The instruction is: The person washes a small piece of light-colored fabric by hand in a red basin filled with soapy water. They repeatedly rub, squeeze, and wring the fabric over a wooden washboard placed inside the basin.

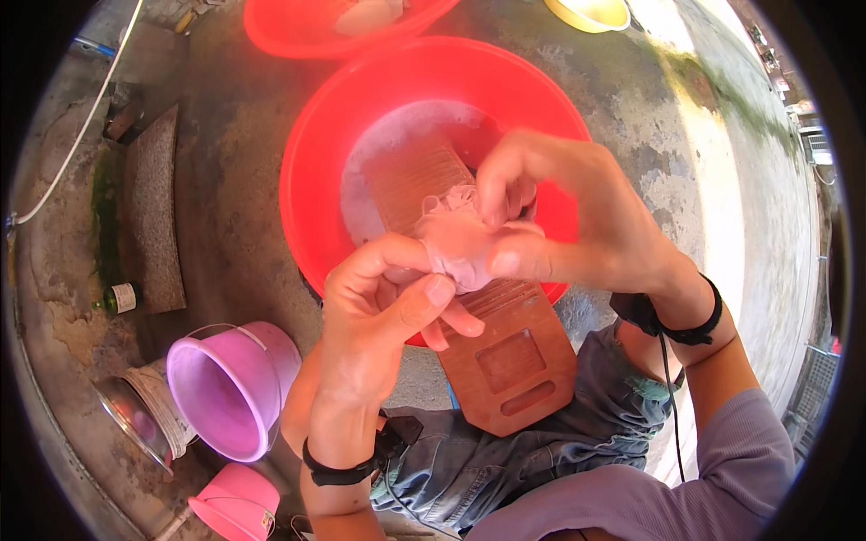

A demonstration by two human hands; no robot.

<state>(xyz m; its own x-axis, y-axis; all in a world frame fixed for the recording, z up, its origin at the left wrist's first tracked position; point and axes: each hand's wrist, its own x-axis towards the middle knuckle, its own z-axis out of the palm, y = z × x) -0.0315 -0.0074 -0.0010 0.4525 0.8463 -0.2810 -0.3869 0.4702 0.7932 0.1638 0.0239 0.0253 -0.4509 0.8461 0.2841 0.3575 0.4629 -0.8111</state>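
Observation:
My left hand [385, 294] pinches the lower left edge of a wet, pale pink piece of cloth [453, 237] between thumb and finger. At its upper right, my right hand [548, 209] grips the same cloth, which hangs bunched between both hands. Beneath it, a brown washboard [517, 399] slants from my lap into a large red basin [318, 182]. Its ridged upper end rests in the basin over sudsy water [362, 152]. A rectangular recess and a slot mark the near end of the board. My hands cover part of the ridges.
Another red basin [284, 40] holding pale cloth stands beyond, with a yellow basin [595, 15] to its right. On the left are a purple bucket [179, 365], a pink bucket [237, 500], a lidded pail [145, 412], a green bottle [118, 299] and a stone slab [157, 216].

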